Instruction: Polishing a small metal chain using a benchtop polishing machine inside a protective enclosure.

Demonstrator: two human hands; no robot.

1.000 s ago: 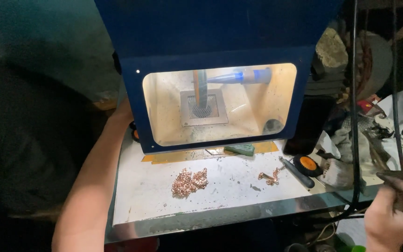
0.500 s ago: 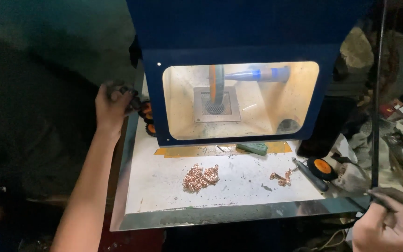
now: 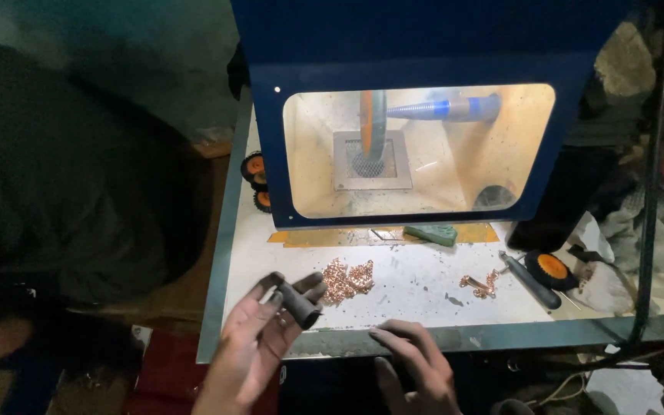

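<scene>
My left hand (image 3: pixel 259 338) held a short dark cylindrical piece (image 3: pixel 299 303) between thumb and fingertips, just over the front edge of the white metal worktable (image 3: pixel 424 280), beside the heap of small copper-coloured pieces (image 3: pixel 346 278). My right hand (image 3: pixel 416 369) rested empty, fingers loosely spread, on the table's front lip. Both that heap and the smaller copper cluster (image 3: pixel 481 284) lay outside the lit blue cabinet (image 3: pixel 416 46) with its spinning wheel (image 3: pixel 372 127), so I judged the polishing hardly begun.

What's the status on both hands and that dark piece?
Left hand holds dark cylinder. Right hand empty at table edge. Copper bits beside the cylinder.
</scene>
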